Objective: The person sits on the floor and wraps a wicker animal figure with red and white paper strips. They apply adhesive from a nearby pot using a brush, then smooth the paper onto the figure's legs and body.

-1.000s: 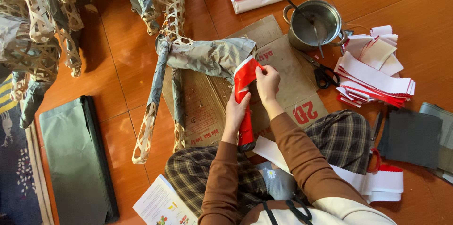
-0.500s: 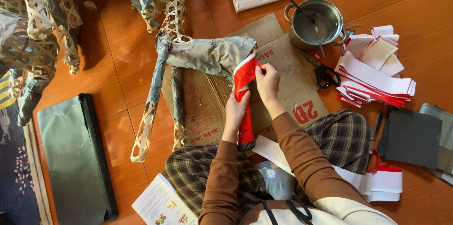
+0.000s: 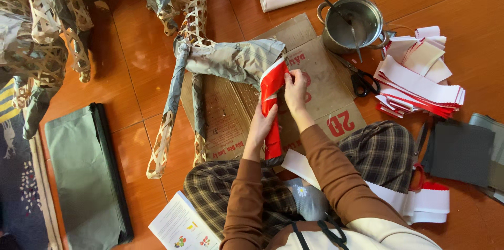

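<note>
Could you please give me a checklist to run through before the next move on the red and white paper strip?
1. Left hand steadies the leg wrapped in the red and white paper strip: ok.
2. Right hand presses the strip's upper end against the woven bamboo frame covered in grey paper: ok.
3. Strip fully stuck underneath: cannot tell, hidden.
4. Steel pot with a stick in it within arm's reach: ok.
5. Black-handled scissors lie clear of both hands on the flat cardboard sheet: ok.
6. Stack of spare red and white strips nearby: ok.
</note>
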